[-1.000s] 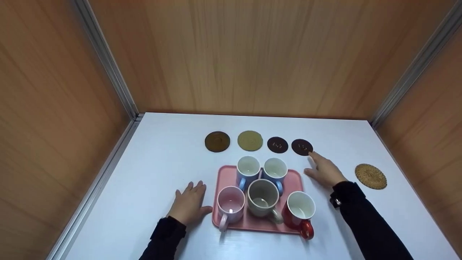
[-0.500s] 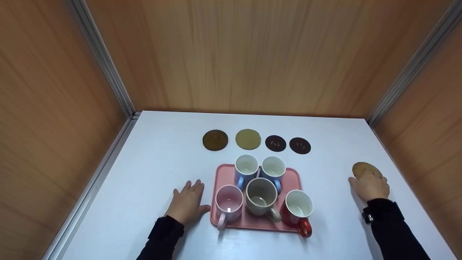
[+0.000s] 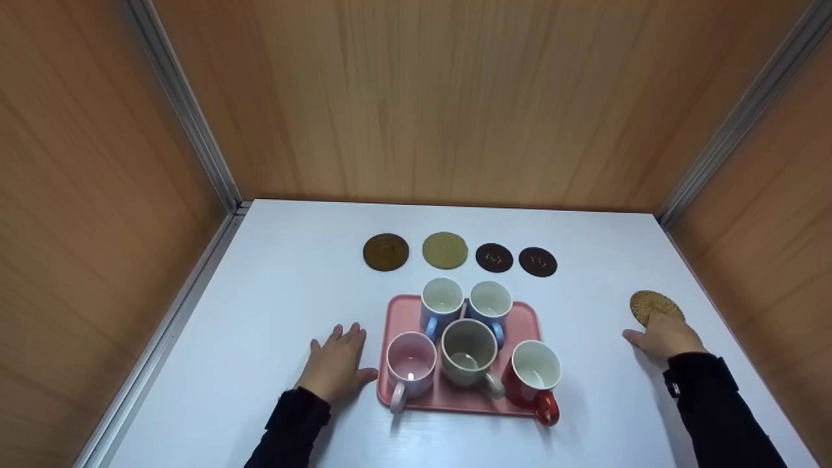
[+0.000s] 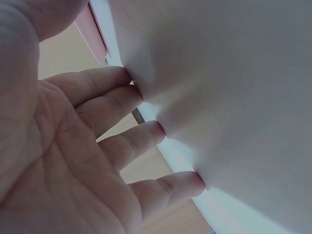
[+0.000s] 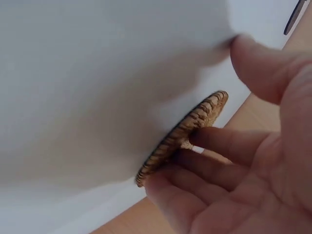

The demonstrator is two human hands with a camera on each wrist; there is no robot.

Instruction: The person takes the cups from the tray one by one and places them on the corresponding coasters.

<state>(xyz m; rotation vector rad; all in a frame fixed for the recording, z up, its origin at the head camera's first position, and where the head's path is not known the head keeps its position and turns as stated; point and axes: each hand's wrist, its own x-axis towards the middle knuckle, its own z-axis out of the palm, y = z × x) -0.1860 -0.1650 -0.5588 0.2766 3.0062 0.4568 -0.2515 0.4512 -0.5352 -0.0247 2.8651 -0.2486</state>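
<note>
My right hand point(image 3: 666, 335) lies at the table's right side with its fingers on the near edge of a round woven coaster point(image 3: 647, 304). In the right wrist view the fingers point(image 5: 219, 146) rest fairly straight on the woven coaster point(image 5: 185, 131), while the thumb touches the table apart from it. My left hand point(image 3: 337, 364) lies flat on the white table point(image 3: 273, 292), its thumb beside the left rim of a pink tray point(image 3: 404, 313). In the left wrist view its fingertips point(image 4: 146, 131) press the table surface.
The tray holds two blue mugs point(image 3: 442, 300), a pink mug point(image 3: 411, 361), a grey mug point(image 3: 468, 351) and a red mug point(image 3: 534, 374). Behind it lie a brown coaster point(image 3: 386, 251), an olive coaster point(image 3: 444, 250) and two dark coasters point(image 3: 494, 257). Wooden walls enclose three sides.
My right hand left the rightmost dark coaster, swung right to the woven coaster and settled its fingers on the near edge. The left hand stayed put.
</note>
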